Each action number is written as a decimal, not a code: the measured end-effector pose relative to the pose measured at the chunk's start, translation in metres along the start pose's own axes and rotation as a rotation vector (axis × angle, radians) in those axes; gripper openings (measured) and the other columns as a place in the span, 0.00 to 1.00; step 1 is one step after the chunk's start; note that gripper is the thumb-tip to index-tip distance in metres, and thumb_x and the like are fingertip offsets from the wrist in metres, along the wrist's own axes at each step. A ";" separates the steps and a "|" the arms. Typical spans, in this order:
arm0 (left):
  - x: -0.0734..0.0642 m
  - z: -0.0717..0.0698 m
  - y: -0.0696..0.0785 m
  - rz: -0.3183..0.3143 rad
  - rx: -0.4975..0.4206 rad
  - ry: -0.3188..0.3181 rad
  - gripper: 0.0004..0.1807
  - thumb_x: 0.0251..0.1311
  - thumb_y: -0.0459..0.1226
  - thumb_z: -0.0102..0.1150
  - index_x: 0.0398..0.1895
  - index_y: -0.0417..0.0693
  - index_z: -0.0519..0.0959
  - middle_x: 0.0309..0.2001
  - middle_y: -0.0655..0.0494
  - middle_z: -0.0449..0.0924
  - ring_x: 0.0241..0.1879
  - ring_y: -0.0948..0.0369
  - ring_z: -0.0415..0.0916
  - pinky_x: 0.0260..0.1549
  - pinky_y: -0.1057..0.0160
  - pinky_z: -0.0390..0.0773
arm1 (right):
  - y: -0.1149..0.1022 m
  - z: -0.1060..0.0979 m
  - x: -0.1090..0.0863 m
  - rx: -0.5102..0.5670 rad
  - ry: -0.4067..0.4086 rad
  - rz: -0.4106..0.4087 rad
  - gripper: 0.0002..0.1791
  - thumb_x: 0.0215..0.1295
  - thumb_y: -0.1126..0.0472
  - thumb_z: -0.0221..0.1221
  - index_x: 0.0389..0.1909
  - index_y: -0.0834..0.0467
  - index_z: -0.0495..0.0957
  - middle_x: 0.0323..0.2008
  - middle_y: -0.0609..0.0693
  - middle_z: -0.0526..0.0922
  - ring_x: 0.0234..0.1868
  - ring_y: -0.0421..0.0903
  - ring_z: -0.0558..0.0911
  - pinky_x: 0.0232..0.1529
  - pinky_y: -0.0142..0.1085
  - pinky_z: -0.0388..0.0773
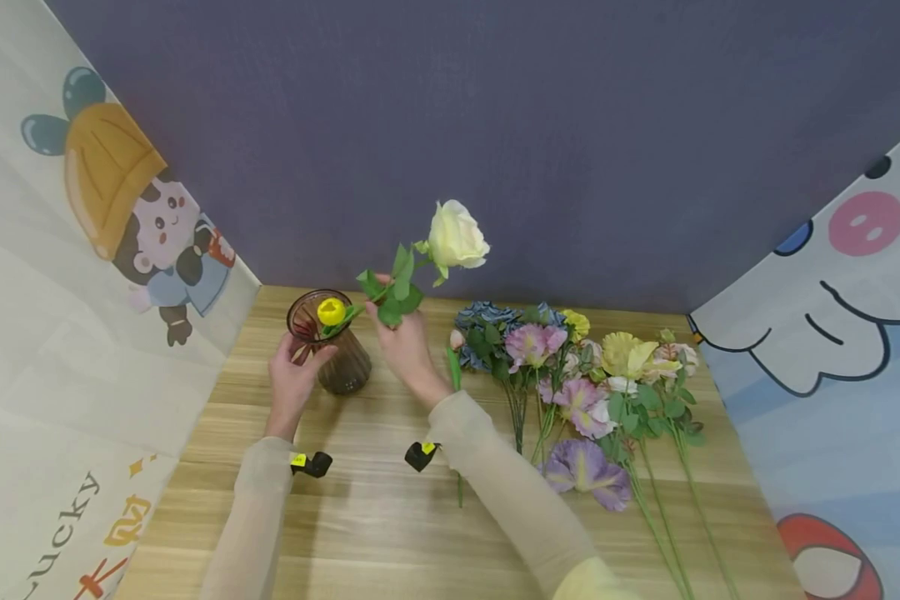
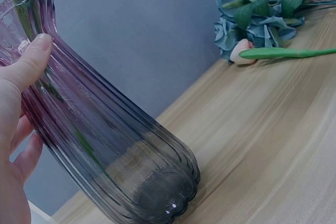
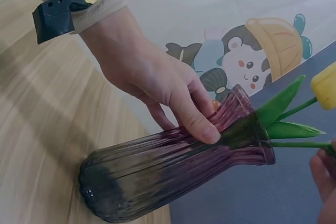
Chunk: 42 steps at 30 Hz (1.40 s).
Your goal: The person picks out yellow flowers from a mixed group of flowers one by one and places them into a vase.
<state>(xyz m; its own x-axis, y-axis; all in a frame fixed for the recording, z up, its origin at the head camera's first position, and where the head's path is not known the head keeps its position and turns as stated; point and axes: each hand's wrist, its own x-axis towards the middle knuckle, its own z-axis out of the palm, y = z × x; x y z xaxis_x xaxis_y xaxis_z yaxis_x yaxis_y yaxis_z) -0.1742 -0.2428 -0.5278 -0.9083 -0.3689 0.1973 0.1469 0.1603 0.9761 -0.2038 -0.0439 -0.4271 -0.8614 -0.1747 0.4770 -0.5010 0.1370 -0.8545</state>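
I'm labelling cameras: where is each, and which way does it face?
Head: on the head, facing forward and down at vase and rose; left hand, right hand show.
Left wrist: on that wrist, facing the vase; left hand shows.
Right wrist: on that wrist, facing the vase; both hands show.
Wrist views share vase and left hand.

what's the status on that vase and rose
Left fingers grip vase. Right fingers hold white rose, bloom clear of vase. Yellow tulip in vase mouth, might crowd it.
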 end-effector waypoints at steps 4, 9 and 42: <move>0.000 0.000 0.001 -0.017 -0.004 0.002 0.31 0.57 0.29 0.75 0.65 0.38 0.75 0.51 0.66 0.80 0.55 0.67 0.77 0.68 0.55 0.74 | 0.001 0.003 0.000 -0.018 -0.016 0.035 0.25 0.73 0.68 0.60 0.68 0.63 0.70 0.60 0.61 0.82 0.60 0.55 0.82 0.65 0.35 0.78; -0.004 0.002 0.015 -0.029 0.000 -0.009 0.31 0.59 0.27 0.73 0.65 0.32 0.73 0.48 0.72 0.78 0.55 0.67 0.76 0.70 0.50 0.72 | -0.002 0.004 -0.001 0.030 -0.007 0.124 0.28 0.69 0.71 0.62 0.69 0.62 0.70 0.60 0.61 0.82 0.60 0.56 0.82 0.64 0.36 0.79; -0.012 0.001 0.037 -0.012 0.017 -0.013 0.30 0.59 0.27 0.73 0.64 0.31 0.74 0.46 0.74 0.78 0.56 0.63 0.76 0.68 0.53 0.75 | -0.011 -0.024 -0.007 0.373 0.292 0.070 0.10 0.78 0.66 0.55 0.47 0.72 0.72 0.43 0.72 0.85 0.36 0.56 0.87 0.40 0.58 0.87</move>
<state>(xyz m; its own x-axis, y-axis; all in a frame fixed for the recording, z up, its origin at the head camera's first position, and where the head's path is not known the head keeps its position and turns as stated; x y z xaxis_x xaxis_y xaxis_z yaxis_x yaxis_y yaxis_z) -0.1584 -0.2312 -0.4944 -0.9148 -0.3593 0.1847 0.1296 0.1719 0.9765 -0.1946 -0.0210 -0.4160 -0.9061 0.1115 0.4081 -0.4231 -0.2304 -0.8763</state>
